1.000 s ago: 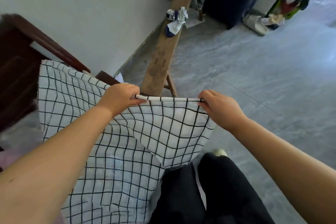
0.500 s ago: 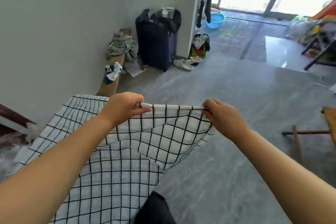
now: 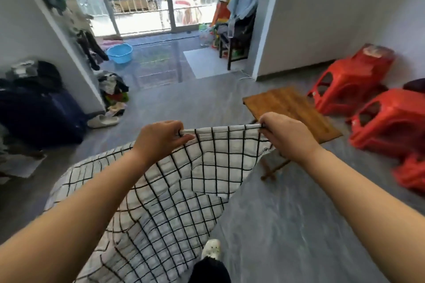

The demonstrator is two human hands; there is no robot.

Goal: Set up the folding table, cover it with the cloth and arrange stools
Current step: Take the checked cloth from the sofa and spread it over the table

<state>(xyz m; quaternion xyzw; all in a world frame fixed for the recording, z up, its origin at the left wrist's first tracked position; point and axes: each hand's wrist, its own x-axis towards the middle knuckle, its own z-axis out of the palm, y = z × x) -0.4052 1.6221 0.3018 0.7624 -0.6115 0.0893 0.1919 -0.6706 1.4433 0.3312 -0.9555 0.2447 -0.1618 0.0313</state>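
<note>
Both hands hold up a white cloth (image 3: 207, 163) with a black grid pattern, in front of the person's body. The left hand (image 3: 161, 138) grips the top hem with curled fingers and the thumb on the near side, and the right hand (image 3: 285, 133) pinches the same hem further to the right. The two hands are apart, and the hem runs almost straight between them. Below the hem the cloth hangs in loose folds and spreads down and to the left, over the left forearm side; its lower part reaches the bottom edge of the view. The cloth is in the air and does not lie on anything I can see. Behind the right hand the folding table (image 3: 292, 108) stands on the grey floor (image 3: 287, 225), with its wooden tabletop bare and thin crossed legs showing under it. To the right of the table, near the wall, there are red plastic stools (image 3: 388, 122), which seem to lie tipped on their sides. On the left a dark blue suitcase (image 3: 39, 112) stands at the wall, and a blue basin (image 3: 119, 53) is further back.
</note>
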